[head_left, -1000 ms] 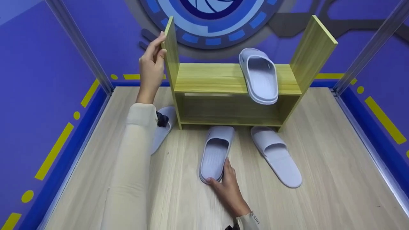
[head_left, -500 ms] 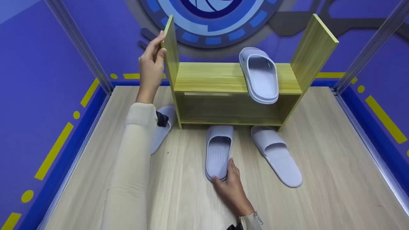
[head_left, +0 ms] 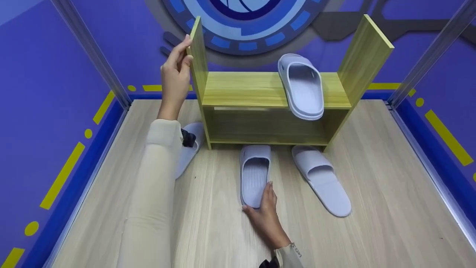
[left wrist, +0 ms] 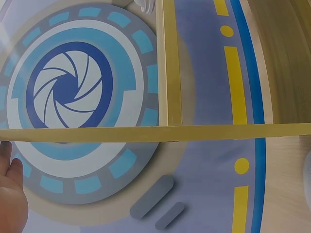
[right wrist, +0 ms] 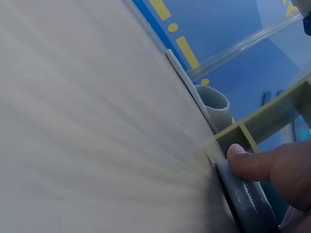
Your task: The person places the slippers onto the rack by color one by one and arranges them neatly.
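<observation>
Clog [head_left: 256,180] straightened, rack edge [head_left: 286,143] near, floor [head_left: 219,186] alongside

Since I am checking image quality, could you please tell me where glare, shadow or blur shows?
Head: mostly sharp, glare on the metal rail at right, shadow in the lower compartment of the rack; left wrist: hazy, with the wall washed out; right wrist: floor blurred, dark shadow beside the held slipper.
</observation>
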